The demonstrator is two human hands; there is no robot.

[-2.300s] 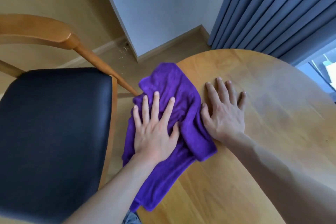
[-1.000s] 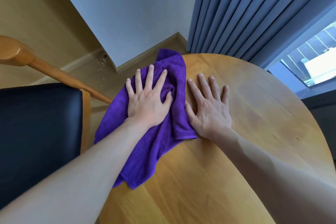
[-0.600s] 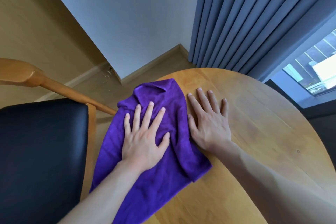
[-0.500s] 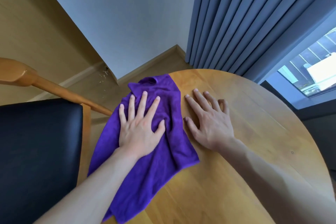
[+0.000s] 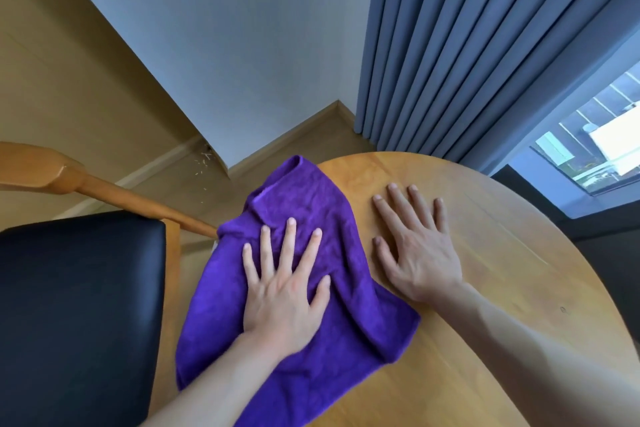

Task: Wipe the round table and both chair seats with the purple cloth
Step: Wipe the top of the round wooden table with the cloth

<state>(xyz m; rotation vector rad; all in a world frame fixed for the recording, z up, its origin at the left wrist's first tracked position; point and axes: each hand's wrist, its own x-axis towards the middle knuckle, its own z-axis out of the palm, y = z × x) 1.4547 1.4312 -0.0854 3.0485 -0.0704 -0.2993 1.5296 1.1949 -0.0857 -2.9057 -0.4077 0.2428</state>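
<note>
Head view: a purple cloth (image 5: 311, 288) lies rumpled on the left edge of a round wooden table (image 5: 485, 340), partly overhanging it. The left hand (image 5: 280, 295) presses it flat with spread fingers; the right hand (image 5: 415, 250) rests flat and empty on bare wood beside it. A black chair seat (image 5: 76, 305) sits left. The overhanging part could drag the cloth off. Its long axis runs near-left to far-right.
</note>
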